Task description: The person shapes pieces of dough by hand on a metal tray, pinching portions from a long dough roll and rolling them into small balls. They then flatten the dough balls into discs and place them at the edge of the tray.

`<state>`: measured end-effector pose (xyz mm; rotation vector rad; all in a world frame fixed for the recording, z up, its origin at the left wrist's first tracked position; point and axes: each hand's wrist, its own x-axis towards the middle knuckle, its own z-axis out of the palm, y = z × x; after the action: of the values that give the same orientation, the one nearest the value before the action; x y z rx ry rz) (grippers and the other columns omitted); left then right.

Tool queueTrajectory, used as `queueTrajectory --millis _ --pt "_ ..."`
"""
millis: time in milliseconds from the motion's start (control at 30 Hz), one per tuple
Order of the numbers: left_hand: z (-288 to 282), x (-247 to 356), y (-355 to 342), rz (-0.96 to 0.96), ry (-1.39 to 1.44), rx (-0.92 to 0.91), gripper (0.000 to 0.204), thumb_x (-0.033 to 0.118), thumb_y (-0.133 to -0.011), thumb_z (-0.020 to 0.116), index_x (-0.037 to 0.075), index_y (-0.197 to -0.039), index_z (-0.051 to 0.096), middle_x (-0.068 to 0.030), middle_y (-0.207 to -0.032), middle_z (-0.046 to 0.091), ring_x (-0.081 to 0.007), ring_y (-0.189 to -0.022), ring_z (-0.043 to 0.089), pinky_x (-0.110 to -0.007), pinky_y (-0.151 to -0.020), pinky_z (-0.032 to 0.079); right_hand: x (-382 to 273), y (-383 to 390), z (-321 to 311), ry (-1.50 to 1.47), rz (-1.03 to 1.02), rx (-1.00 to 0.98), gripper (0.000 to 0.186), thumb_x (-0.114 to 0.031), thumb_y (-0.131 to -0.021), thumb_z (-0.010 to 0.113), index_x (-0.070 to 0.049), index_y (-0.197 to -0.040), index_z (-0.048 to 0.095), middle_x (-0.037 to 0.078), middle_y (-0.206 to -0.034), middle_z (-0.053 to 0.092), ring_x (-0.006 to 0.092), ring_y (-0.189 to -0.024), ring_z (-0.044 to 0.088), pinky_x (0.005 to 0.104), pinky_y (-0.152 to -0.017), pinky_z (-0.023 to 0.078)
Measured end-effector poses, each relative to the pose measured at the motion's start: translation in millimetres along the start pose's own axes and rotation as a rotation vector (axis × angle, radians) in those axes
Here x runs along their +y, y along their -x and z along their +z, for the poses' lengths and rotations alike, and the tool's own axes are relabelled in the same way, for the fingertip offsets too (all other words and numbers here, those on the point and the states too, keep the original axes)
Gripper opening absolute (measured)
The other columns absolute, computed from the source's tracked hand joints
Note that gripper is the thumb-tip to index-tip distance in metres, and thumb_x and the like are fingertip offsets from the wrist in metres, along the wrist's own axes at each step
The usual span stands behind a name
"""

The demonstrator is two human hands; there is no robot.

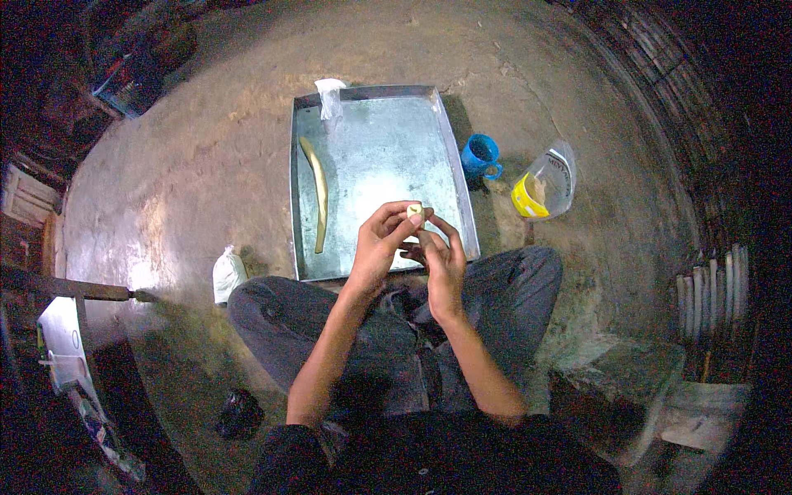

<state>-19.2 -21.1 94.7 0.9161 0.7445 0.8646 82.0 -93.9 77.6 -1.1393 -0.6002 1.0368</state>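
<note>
A small, pale, roundish piece with a dark mark on its top is held up over the near part of a shallow metal tray. My left hand pinches it between thumb and fingers. From the right, my right hand meets it with bent fingers, its fingertips close around the piece's right and lower side. What the piece is made of is too small to tell. Along the tray's left side lies a long, curved, yellowish-brown strip, apart from both hands.
A white plastic bag hangs over the tray's far left rim. Right of the tray stand a blue mug and a clear container with a yellow part. Another white bag sits by my left knee, and a black bag lies nearer.
</note>
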Motion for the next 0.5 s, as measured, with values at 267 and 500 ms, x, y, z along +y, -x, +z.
queueTrajectory --millis 267,500 --pt "-13 -17 -8 -0.086 0.115 -0.021 0.030 0.023 -0.099 0.066 0.004 -0.122 0.062 -0.0055 -0.111 0.067 -0.0153 -0.103 0.061 -0.032 -0.092 0.047 4 -6 8 0.026 -0.105 0.013 0.040 -0.010 -0.094 0.071 0.000 -0.129 0.055 0.012 -0.120 0.064 0.0186 -0.106 0.066 0.0314 -0.088 0.057" --pt "-12 -4 -3 0.023 -0.028 -0.063 0.035 0.019 -0.098 0.066 0.001 -0.128 0.062 -0.0062 -0.112 0.068 -0.0156 -0.104 0.061 -0.032 -0.093 0.048 -8 -5 8 0.083 -0.182 0.011 0.035 -0.007 -0.094 0.071 0.001 -0.125 0.059 0.011 -0.122 0.063 0.0178 -0.109 0.064 0.0300 -0.092 0.056"
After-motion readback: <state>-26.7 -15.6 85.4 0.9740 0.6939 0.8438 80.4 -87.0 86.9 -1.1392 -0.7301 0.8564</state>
